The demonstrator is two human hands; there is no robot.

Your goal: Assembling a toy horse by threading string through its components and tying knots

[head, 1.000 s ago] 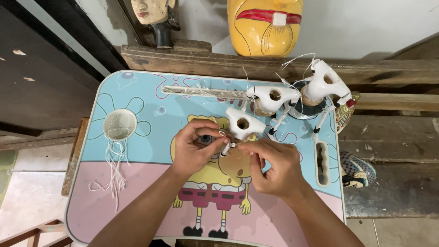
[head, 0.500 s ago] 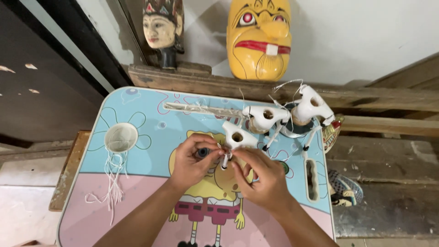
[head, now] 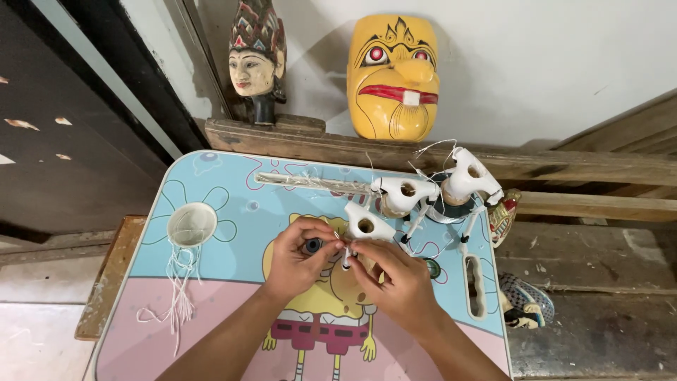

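Observation:
Over a small cartoon-printed table (head: 226, 212), my left hand (head: 300, 257) and my right hand (head: 395, 279) meet at their fingertips. Both pinch a thin white string and a small white leg piece of a white wooden animal figure (head: 367, 224) with a round hole in its back. A small dark spool or ring (head: 312, 245) sits under my left fingers. Two more white holed figures (head: 405, 192) (head: 471, 176) stand on stick legs just beyond, with threads tangled about them.
A white cup (head: 192, 224) sunk in the table's left side has white strings (head: 180, 296) trailing from it. A bundle of thin sticks (head: 310, 182) lies near the far edge. A yellow mask (head: 393, 76) and carved head (head: 255, 60) rest on a wooden beam behind.
The view has tilted upward, showing more of the mask and carved head. My hands stay together on the figure's string, shifted slightly lower in view.

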